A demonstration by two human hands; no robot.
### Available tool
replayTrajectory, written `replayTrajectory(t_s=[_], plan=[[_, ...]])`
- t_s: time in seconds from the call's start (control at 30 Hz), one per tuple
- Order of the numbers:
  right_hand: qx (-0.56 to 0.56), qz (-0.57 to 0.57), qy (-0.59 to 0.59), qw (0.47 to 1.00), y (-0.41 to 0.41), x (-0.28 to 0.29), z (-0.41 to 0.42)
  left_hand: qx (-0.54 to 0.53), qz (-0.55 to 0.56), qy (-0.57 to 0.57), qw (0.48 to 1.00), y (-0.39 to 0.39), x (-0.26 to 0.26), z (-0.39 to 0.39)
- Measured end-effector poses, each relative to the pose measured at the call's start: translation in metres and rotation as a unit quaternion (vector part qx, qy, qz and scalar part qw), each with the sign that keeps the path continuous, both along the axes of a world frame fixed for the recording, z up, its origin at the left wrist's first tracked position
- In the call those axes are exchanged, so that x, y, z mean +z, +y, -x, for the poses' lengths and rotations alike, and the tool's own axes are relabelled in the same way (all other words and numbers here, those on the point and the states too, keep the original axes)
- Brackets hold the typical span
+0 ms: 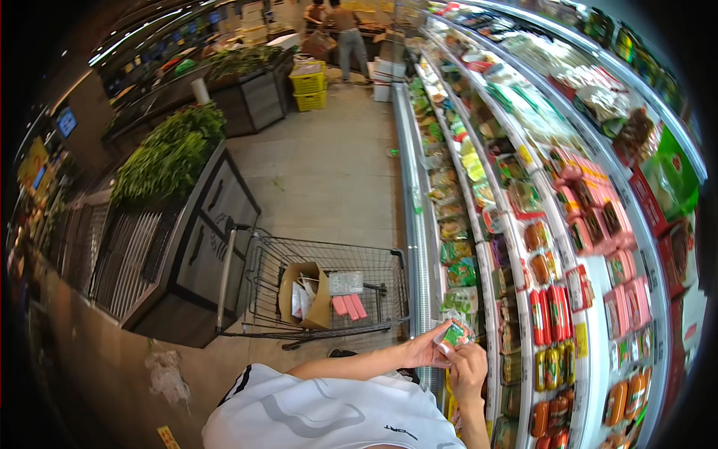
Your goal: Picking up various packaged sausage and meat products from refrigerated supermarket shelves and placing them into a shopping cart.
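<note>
A small clear plastic packet (455, 335) with a green and orange print is held between both hands, in front of the open refrigerated shelves. My left hand (427, 347) grips its left side, and the fingers of my right hand (468, 365) close on its lower right edge. A wire shopping cart (331, 247) stands ahead and to the left. Inside the cart are an open brown paper bag (318, 303) with white items in it, several pink packages (349, 307) and a clear package (346, 283).
Refrigerated shelves (538, 168) with packaged foods run along the right. Leafy greens (168, 151) top a dark display stand (196, 264) at the left. Yellow crates (308, 84) and people (348, 39) are at the far end; a crumpled plastic bag (168, 377) lies on the floor.
</note>
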State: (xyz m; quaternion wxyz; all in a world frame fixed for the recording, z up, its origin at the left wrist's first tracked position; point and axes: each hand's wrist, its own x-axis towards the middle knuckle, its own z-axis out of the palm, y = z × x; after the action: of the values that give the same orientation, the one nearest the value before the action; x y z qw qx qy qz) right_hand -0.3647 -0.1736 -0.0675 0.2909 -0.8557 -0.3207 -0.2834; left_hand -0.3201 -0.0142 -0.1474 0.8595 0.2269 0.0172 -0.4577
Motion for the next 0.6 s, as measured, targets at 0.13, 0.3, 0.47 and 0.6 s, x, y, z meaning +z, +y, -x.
replayTrajectory(t_s=[0.13,0.3,0.47,0.6], plan=[[0.064,0.001,0.031,0.997,0.02,-0.032,-0.005,0.049,-0.02,0.018,0.998,0.033,-0.001,0.0],[0.149,0.012,0.09,0.985,0.049,-0.031,-0.017,0.092,-0.061,0.03,0.993,0.075,-0.025,0.007],[0.007,-0.182,0.302,0.936,0.077,-0.065,-0.034,0.198,-0.013,0.056,0.979,0.101,-0.035,0.023],[0.034,-0.421,0.62,0.661,0.097,-0.098,-0.046,0.233,-0.07,0.102,0.964,0.12,-0.039,0.034]])
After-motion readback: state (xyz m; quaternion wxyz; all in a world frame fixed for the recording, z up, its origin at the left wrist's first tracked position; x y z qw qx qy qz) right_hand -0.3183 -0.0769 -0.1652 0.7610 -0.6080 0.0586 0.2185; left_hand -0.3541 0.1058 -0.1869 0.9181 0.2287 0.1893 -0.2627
